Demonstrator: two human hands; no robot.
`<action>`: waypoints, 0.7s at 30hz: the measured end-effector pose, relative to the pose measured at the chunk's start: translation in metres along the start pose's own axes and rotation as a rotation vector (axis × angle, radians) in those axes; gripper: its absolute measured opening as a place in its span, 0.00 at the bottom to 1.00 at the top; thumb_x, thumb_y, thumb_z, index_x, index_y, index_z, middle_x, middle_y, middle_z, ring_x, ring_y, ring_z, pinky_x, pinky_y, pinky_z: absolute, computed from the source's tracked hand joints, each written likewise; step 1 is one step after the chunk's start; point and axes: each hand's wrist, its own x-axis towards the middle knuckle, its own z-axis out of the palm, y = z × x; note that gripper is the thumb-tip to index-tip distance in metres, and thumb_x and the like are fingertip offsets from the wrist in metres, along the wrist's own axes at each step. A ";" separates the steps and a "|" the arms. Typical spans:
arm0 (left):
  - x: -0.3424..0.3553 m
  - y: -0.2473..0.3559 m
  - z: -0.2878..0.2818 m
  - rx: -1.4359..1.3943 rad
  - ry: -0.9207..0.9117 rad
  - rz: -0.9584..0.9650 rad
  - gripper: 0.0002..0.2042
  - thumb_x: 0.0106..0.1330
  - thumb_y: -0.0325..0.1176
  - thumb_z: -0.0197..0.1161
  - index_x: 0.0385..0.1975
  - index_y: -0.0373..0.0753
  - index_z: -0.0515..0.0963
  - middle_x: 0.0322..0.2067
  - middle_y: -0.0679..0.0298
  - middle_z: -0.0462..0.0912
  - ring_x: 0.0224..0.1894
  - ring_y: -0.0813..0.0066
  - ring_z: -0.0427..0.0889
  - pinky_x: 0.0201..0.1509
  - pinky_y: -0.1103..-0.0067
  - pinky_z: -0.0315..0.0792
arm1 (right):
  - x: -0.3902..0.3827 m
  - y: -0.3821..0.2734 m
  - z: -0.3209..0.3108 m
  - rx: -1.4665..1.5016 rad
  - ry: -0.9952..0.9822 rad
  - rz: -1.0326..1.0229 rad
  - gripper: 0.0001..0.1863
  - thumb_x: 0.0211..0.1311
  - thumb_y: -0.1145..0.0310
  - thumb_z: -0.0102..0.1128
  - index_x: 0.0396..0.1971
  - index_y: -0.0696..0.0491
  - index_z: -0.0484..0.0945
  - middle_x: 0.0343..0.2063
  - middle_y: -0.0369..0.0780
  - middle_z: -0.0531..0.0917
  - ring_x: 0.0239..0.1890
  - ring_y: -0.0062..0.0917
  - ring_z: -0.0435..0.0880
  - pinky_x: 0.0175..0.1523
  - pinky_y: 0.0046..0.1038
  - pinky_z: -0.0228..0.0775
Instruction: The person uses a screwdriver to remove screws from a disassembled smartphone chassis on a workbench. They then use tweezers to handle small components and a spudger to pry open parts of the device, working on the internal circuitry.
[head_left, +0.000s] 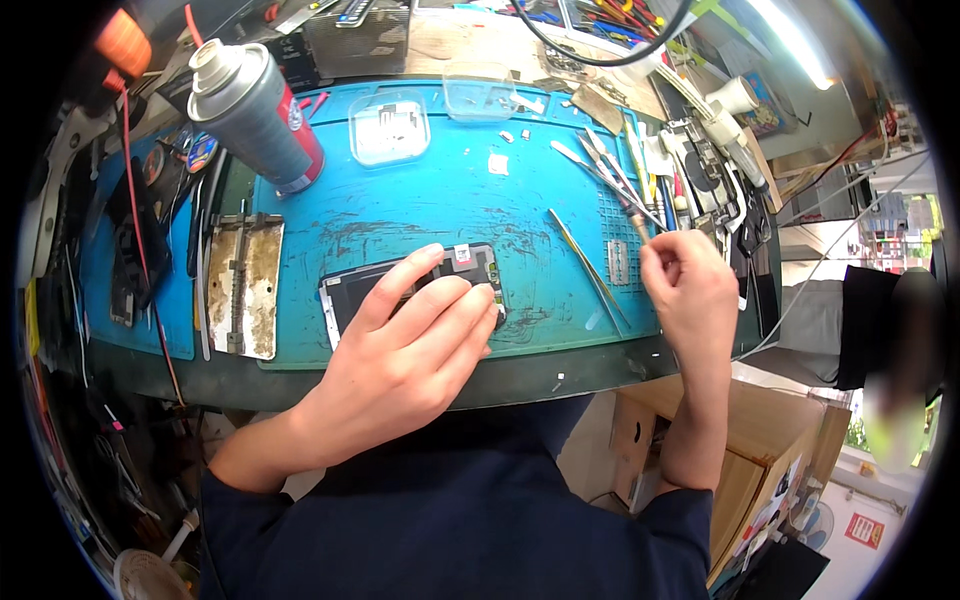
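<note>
My left hand point(400, 360) rests over an opened dark phone point(343, 292) at the mat's front centre, its bent fingers gripping it and hiding much of the middle; small components show along the top and right end. My right hand point(690, 290), at the mat's right, pinches the wooden handle of a thin tool point(632, 210) among several metal picks and blades point(590, 160). Loose tweezers point(585, 265) lie between my hands, left of a small metal plate point(618, 262) on the blue mat point(500, 185).
A grey-and-red spray can point(250, 120) stands at back left, behind a stained metal board holder point(240, 285). Clear plastic boxes point(389, 128) sit at the back. A cluster of hand tools point(690, 170) fills the right side. A wooden cabinet point(750, 430) is below the desk at right.
</note>
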 end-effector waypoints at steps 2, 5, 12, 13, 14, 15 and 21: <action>-0.001 -0.001 -0.001 -0.013 -0.010 -0.004 0.17 0.57 0.31 0.74 0.46 0.31 0.87 0.51 0.61 0.86 0.57 0.65 0.83 0.74 0.56 0.69 | 0.005 -0.011 -0.007 0.061 0.096 0.081 0.05 0.64 0.72 0.70 0.35 0.56 0.83 0.28 0.39 0.85 0.23 0.23 0.83 0.33 0.28 0.76; -0.002 -0.001 0.002 -0.037 0.020 -0.010 0.16 0.57 0.31 0.74 0.44 0.32 0.87 0.51 0.61 0.86 0.57 0.66 0.83 0.74 0.56 0.70 | 0.006 -0.028 -0.006 0.577 0.240 0.074 0.13 0.66 0.77 0.66 0.48 0.57 0.77 0.32 0.39 0.89 0.29 0.18 0.88 0.38 0.22 0.80; -0.002 0.000 0.007 -0.026 0.060 -0.022 0.16 0.57 0.33 0.73 0.44 0.34 0.87 0.50 0.64 0.87 0.52 0.68 0.83 0.68 0.62 0.73 | 0.024 -0.050 0.039 0.832 0.033 -0.269 0.30 0.73 0.81 0.60 0.72 0.60 0.61 0.43 0.45 0.90 0.39 0.24 0.91 0.43 0.22 0.83; -0.001 0.000 0.008 -0.033 0.071 -0.027 0.15 0.57 0.34 0.73 0.43 0.35 0.87 0.49 0.64 0.87 0.52 0.68 0.84 0.68 0.63 0.74 | 0.025 -0.048 0.043 0.817 0.025 -0.311 0.30 0.75 0.80 0.58 0.73 0.60 0.60 0.45 0.47 0.89 0.41 0.25 0.91 0.44 0.24 0.83; -0.002 -0.001 0.008 -0.019 0.066 -0.012 0.15 0.58 0.33 0.72 0.44 0.35 0.86 0.48 0.64 0.88 0.51 0.68 0.84 0.67 0.64 0.74 | 0.025 -0.049 0.045 0.807 0.022 -0.307 0.30 0.75 0.81 0.58 0.72 0.60 0.60 0.46 0.47 0.89 0.41 0.25 0.91 0.45 0.24 0.83; -0.002 0.000 0.008 -0.025 0.071 -0.025 0.15 0.58 0.33 0.72 0.44 0.36 0.85 0.48 0.64 0.88 0.50 0.68 0.84 0.66 0.64 0.74 | 0.024 -0.050 0.046 0.796 0.019 -0.302 0.29 0.75 0.81 0.58 0.72 0.60 0.60 0.46 0.47 0.89 0.42 0.25 0.91 0.46 0.24 0.83; 0.002 0.001 0.003 -0.077 0.077 -0.059 0.13 0.60 0.29 0.69 0.45 0.35 0.81 0.47 0.62 0.88 0.47 0.68 0.84 0.59 0.67 0.75 | 0.026 -0.050 0.048 0.803 -0.013 -0.246 0.28 0.75 0.80 0.59 0.71 0.60 0.62 0.46 0.46 0.89 0.42 0.24 0.91 0.46 0.23 0.83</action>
